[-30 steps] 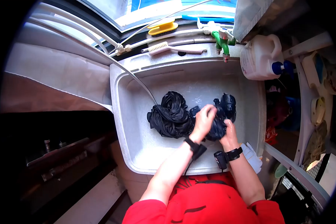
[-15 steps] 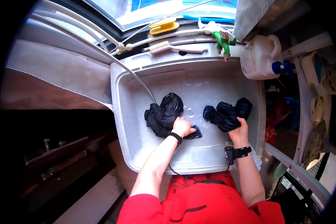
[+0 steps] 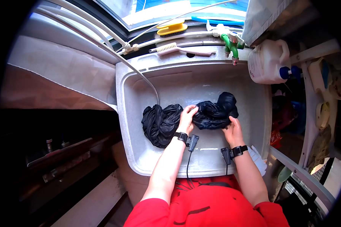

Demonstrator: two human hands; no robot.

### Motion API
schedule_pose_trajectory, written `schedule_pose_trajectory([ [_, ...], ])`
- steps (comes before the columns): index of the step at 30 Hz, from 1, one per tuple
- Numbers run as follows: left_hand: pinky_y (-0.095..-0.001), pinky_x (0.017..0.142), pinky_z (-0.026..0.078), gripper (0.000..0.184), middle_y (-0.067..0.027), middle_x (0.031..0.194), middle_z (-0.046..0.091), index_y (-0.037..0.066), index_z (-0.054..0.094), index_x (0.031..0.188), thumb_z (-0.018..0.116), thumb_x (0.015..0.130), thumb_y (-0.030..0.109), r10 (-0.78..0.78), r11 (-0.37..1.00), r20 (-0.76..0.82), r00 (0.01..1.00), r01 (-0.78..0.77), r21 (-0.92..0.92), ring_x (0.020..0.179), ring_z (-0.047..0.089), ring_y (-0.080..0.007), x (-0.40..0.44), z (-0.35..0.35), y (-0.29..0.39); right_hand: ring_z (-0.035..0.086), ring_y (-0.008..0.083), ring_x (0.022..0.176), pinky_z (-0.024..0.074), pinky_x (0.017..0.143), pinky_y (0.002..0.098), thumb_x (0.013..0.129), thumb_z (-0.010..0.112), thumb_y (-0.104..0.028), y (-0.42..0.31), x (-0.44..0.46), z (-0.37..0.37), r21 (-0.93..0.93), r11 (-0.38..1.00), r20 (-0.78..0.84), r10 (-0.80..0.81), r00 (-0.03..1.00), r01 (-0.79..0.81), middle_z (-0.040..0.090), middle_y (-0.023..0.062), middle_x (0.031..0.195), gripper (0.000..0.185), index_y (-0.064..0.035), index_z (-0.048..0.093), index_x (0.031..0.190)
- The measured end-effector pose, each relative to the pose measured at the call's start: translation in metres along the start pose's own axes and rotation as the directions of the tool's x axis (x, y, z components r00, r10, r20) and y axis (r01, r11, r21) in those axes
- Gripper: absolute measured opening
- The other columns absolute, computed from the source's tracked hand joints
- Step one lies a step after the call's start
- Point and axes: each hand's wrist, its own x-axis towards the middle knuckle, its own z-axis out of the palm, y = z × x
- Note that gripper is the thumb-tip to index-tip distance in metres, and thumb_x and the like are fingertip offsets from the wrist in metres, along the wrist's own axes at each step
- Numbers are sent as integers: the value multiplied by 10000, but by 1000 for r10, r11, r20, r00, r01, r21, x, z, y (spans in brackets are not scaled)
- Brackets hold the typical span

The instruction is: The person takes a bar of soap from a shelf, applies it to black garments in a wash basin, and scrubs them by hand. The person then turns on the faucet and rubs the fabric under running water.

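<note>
Leftmost, a metal hose [image 3: 149,80] curves down into the grey sink [image 3: 254,96], meeting the top of a black cloth heap [image 3: 157,125] that lies crumpled on the basin floor. Just right of that heap, the left hand [image 3: 186,118] has its fingers closed on the near end of a glossy dark bundle [image 3: 216,113] (wet, by its sheen). This bundle spans the gap between the hands, over the sink's middle and right. At its lower right edge, the right hand [image 3: 234,130] is clasped on the folds, thumb in front, some fingers hidden beneath. To handle such slippery cloth well, I'd judge, take whole folds rather than a thin edge, support the weight from below, and leave the neighbouring heap clear of the grip.
</note>
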Motion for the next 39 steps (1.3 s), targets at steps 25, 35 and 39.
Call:
schedule_pose_trajectory([
  [25, -351, 927, 417, 444, -161, 1224, 493, 152, 611, 1098, 579, 662, 73, 14, 356, 535, 845, -505, 787, 1067, 518, -341, -127, 70, 77, 572, 308, 1090, 439, 985, 454, 918, 543, -255, 3, 20, -5, 237, 962, 199, 89, 976, -136, 555, 147, 1257, 440, 4, 486, 1269],
  [35, -294, 845, 412, 245, -101, 973, 598, 70, 582, 1039, 546, 909, 275, 161, 748, 184, 970, -241, 618, 927, 541, -189, -53, 87, 39, 564, 312, 1091, 450, 987, 457, 783, 429, 10, 24, -23, 32, 204, 978, -20, 39, 999, -34, 559, 161, 1169, 432, 36, 480, 1211],
  [39, -245, 819, 431, 215, -3, 951, 586, 26, 577, 1075, 541, 936, 185, -23, 985, 231, 973, -18, 174, 888, 528, -98, -17, 57, 24, 565, 322, 1063, 439, 988, 447, 722, 445, 52, 6, -18, 28, 165, 986, 60, -32, 998, 22, 567, 166, 1146, 448, 47, 501, 1166],
])
